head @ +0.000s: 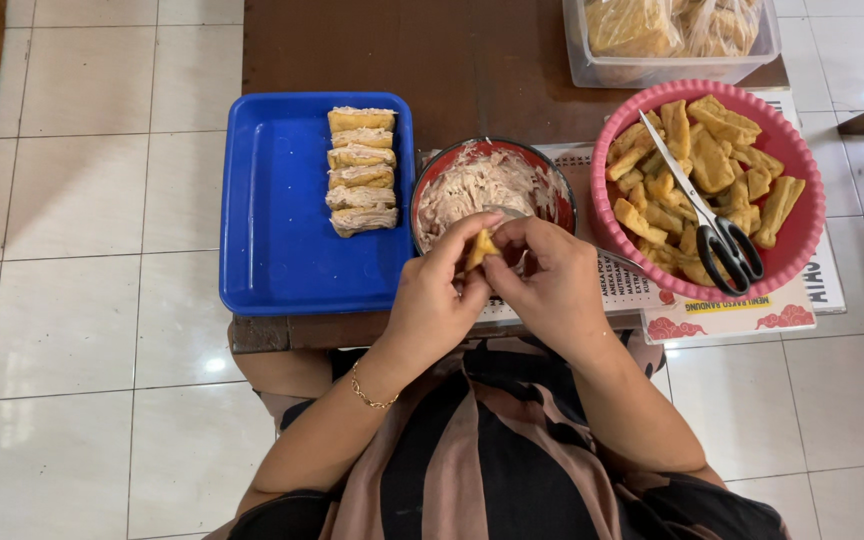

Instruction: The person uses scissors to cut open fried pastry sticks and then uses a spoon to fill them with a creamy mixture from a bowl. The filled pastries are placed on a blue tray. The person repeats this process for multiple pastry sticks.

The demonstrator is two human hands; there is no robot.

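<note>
- The left hand and the right hand meet just in front of the person's body, at the near edge of the brown bench.
- Both hands are clamped on one small piece of fried tofu: the left hand's fingers curl round it from the left, and the right hand's fingertips press on it from the right.
- The piece is held in the air above the near rim of the red bowl, which holds a pale, creamy filling.
- A gold bracelet sits on the left wrist.
- To the left of the bowl, touching it or nearly so, lies a blue tray; a row of six stuffed tofu pieces lies along its far right part.
- To the right of the bowl stands a pink scalloped basin full of plain fried tofu pieces.
- Black-handled scissors lie on top of that pile, blades pointing to the far left, handles toward the near right.
- At the far right of the bench, a clear plastic tub holds bagged fried tofu.
- A printed sheet lies under the basin and bowl.
</note>
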